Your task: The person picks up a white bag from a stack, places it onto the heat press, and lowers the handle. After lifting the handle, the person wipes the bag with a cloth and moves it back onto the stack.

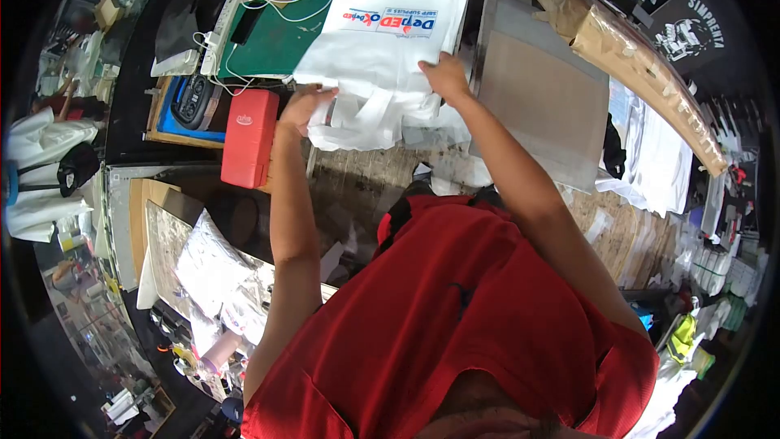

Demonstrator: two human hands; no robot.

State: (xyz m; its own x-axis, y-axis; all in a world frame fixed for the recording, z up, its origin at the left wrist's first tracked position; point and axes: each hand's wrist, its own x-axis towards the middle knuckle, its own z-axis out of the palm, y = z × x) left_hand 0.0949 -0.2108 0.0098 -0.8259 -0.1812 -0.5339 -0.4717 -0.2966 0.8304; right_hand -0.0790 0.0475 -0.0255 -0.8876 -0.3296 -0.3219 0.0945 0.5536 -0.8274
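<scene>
A white tote bag (pixel 366 57) with blue, red and orange print lies flat in front of me, its printed end pointing away. Loose white handles bunch up at its near end. My left hand (pixel 305 109) is closed on the bag's near left corner, with the thumb on top. On the near right edge, my right hand (pixel 447 80) grips the cloth with its thumb over it; the fingers underneath are hidden.
A red box (pixel 249 138) stands left of my left hand, beside a green cutting mat (pixel 284 41) with white cables and a power strip (pixel 221 36). To the right lies a flat brown board (pixel 540 85). A long cardboard-wrapped piece (pixel 634 53) juts in at upper right.
</scene>
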